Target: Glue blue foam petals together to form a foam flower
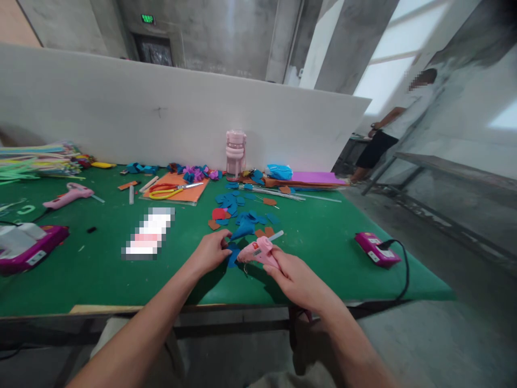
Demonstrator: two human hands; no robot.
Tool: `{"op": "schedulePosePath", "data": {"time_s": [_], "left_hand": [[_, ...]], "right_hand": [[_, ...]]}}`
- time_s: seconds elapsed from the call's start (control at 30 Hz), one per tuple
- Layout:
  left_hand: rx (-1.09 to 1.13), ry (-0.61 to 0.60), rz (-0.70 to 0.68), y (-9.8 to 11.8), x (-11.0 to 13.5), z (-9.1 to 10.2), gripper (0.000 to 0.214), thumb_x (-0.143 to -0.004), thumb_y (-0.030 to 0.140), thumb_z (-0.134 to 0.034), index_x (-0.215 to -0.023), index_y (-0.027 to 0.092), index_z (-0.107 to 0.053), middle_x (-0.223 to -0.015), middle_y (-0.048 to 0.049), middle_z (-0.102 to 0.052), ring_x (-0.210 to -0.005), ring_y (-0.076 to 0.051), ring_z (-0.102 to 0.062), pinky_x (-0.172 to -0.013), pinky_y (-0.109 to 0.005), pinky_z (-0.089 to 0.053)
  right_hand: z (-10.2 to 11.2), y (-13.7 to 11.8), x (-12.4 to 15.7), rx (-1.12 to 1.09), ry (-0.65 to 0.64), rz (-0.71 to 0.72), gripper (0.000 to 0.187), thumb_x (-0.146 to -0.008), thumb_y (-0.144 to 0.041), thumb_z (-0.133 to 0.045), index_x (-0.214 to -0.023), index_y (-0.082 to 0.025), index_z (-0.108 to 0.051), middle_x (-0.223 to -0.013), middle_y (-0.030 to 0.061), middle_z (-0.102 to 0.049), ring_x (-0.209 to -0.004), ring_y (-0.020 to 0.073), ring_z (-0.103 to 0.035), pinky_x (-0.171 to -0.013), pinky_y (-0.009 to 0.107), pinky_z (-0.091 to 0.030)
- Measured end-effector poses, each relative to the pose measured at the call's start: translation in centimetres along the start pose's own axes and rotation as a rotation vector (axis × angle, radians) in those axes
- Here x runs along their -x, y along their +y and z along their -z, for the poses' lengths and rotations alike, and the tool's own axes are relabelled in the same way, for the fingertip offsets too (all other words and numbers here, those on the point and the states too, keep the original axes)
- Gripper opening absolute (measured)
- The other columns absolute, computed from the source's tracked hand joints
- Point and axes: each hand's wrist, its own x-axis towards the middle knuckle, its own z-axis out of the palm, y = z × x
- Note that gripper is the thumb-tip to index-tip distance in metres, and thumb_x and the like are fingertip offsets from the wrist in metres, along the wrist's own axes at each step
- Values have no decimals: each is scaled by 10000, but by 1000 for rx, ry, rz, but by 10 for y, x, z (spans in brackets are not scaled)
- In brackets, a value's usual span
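My right hand (294, 276) is wrapped round the grip of a pink glue gun (258, 250), whose nozzle points left toward a blue felt piece (233, 255). My left hand (212, 251) pinches that blue piece against the green table mat (105, 275), fingers closed on it. Just beyond lies a blue felt cone (243, 230), with several cut blue, red and brown felt shapes (234, 207) scattered behind it.
A second pink glue gun (68, 196) lies at the left, yellow-handled scissors (172, 189) on orange paper, a pink bottle (236, 151) by the white partition. Magenta power boxes (377, 249) (28, 245) sit at both sides. A person stands at the far right (393, 126).
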Motion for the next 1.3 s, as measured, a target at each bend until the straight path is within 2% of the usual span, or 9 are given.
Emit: {"op": "schedulePosePath", "data": {"time_s": [0.5,0.87,1.03,1.3], "left_hand": [[-13,-7,15,4,1,3,296,-647,150,-607,-938,191,-573,-646,28,-545,-604,-133,-518,-549,-217,-355],[-8,-8,32,4,1,2,318,-645,151,-605,-960,188,-575,-646,31,-543,-600,-133,-520,-562,-218,-358],[-13,-10,40,8,2,5,305,-639,123,-598,-935,192,-580,-637,35,-540,-604,-128,-512,-559,-212,-346],[-27,-13,45,11,3,7,321,-636,127,-578,-953,180,-581,-655,24,-557,-605,-138,-519,-561,-220,-356]], "right_hand": [[3,4,2,-1,27,-20,360,-881,-262,-378,-1215,-150,-447,-1092,125,-606,-1007,241,-559,-805,328,-407],[4,6,2,18,43,-50,337,-877,-270,-382,-1179,-149,-471,-1057,123,-616,-968,243,-572,-793,329,-413],[7,4,4,-63,90,-36,335,-874,-265,-388,-1187,-175,-467,-1088,107,-611,-939,233,-579,-768,318,-423],[-4,-5,1,-42,38,0,319,-870,-258,-395,-1152,-151,-496,-1055,119,-623,-935,232,-581,-774,301,-413]]}}
